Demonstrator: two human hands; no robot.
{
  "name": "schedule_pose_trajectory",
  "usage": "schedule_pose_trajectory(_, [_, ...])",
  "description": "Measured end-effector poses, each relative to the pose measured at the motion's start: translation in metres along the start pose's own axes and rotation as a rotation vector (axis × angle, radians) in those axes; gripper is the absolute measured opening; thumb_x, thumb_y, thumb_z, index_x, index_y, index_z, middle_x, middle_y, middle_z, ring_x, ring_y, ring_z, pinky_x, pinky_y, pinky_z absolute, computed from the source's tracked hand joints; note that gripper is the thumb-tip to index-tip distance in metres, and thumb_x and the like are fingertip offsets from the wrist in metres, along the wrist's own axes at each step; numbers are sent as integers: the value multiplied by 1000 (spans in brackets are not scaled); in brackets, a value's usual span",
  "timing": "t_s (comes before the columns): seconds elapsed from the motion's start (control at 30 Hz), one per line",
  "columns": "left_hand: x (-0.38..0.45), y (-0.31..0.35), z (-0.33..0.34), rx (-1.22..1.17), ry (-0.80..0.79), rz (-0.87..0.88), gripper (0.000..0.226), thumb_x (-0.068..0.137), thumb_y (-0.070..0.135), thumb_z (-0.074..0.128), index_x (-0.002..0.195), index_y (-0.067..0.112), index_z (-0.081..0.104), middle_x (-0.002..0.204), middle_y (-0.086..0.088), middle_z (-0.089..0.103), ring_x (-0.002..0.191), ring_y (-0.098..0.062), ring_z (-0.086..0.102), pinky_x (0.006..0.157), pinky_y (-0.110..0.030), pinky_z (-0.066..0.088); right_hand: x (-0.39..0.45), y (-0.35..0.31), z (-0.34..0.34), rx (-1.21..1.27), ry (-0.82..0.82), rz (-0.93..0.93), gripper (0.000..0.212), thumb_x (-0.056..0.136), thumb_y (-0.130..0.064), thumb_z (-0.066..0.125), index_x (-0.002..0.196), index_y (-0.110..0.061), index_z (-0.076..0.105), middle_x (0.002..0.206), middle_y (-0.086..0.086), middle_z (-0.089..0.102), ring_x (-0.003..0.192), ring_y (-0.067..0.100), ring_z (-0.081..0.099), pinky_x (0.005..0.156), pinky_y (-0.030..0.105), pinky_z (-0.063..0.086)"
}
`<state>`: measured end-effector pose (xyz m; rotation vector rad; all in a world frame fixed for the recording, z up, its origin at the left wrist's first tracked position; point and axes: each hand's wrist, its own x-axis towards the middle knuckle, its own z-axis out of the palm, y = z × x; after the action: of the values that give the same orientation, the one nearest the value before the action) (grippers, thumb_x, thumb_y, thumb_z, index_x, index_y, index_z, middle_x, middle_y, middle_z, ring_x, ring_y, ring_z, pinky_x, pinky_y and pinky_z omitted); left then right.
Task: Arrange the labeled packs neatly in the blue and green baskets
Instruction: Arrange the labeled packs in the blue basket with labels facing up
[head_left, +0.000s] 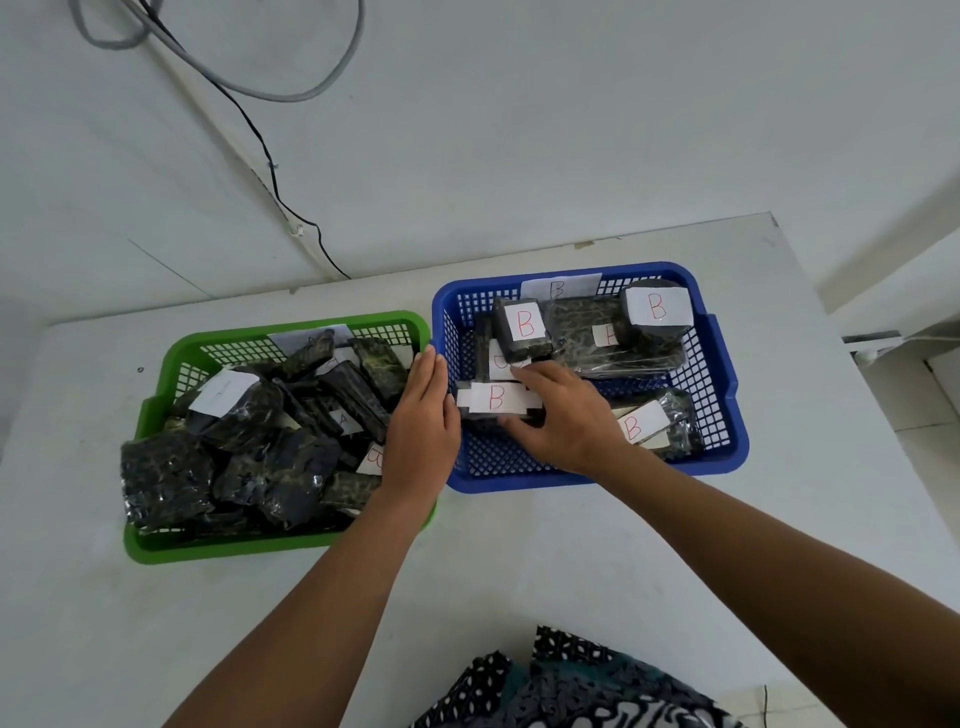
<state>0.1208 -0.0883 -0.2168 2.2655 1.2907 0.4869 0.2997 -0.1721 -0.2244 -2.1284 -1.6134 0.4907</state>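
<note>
Gripping a B pack (496, 399) with my right hand (566, 415) in blue basket (727, 415) — left hand (421, 426) flat, open, beside green basket (150, 415)

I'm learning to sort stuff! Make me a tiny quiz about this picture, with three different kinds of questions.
1. True or false: the green basket is to the left of the blue basket.
2. Which letter is on the pack at the right hand? A) A B) B C) C
3. Fill in: the left hand is over the gap between the two ____.

Key: 1 true. 2 B, in red on a white label. 3 baskets; that hand looks open and flat, holding nothing.
</note>
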Motion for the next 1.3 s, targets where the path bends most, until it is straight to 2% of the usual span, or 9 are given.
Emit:
schedule_pose_trajectory(0.13, [0,-2,-1,-33,-11,-4,53,103,10,46,153,7,30,163,1,23,150,-11,20,120,-30,24,27,-2,-12,70,286,150,50,89,-48,66,130,-21,57,123,2,54,103,17,57,80,33,55])
schedule_pose_trajectory(0.33, [0,-2,-3,-66,-7,-16,53,102,9,49,152,8,33,162,2,25,149,-10,21,119,-23,18,65,-7,-13,126,118,209,48,92,-42,67,134,-22,59,138,3,51,121,23,54,97,37,48])
schedule_pose_trajectory(0.5, [0,-6,-2,-103,-5,-20,53,100,9,52,151,8,36,161,3,28,149,-9,23,118,-21,20,72,-15,-7,92,136,167,48,87,-45,73,128,-22,65,134,2,49,116,22,55,93,41,53])
schedule_pose_trajectory(0.67, [0,-8,-1,-111,0,-24,53,100,9,53,150,8,37,160,3,29,149,-8,24,117,-13,16,76,-19,3,110,29,74,49,86,-25,77,132,-18,64,145,4,45,127,24,51,103,42,48])
schedule_pose_trajectory(0.83, [3,-6,-9,-106,-40,-16,52,101,13,53,150,9,38,161,3,28,148,-10,27,119,-31,29,84,-28,7,132,-5,44,47,86,-21,76,132,-16,64,141,5,47,122,25,55,101,34,45])
schedule_pose_trajectory(1.0, [7,-10,-39,-43,-65,43,48,101,21,53,148,12,45,158,3,35,143,-9,35,118,-28,30,69,-35,-1,32,98,-35,47,90,-29,72,133,-17,62,140,7,51,122,28,55,91,43,52])
schedule_pose_trajectory(1.07, [8,-13,-57,24,7,64,44,101,20,53,144,11,49,153,-3,44,142,-13,38,117,-27,28,64,-47,-4,-3,163,-92,43,93,-27,68,133,-14,61,140,11,55,122,32,56,92,49,52])
schedule_pose_trajectory(1.17, [10,-26,-83,188,75,121,41,98,19,57,137,6,56,143,-10,55,135,-22,48,115,-38,38,57,-72,0,-30,122,-210,45,95,-30,64,138,-16,59,146,10,53,125,34,56,99,50,50])
schedule_pose_trajectory(1.3, [10,-54,-111,461,9,88,48,97,31,56,140,9,54,151,-10,47,144,-25,34,119,-48,25,51,-108,21,-96,3,-418,51,94,-29,65,141,-14,54,149,10,51,129,33,54,109,47,44])
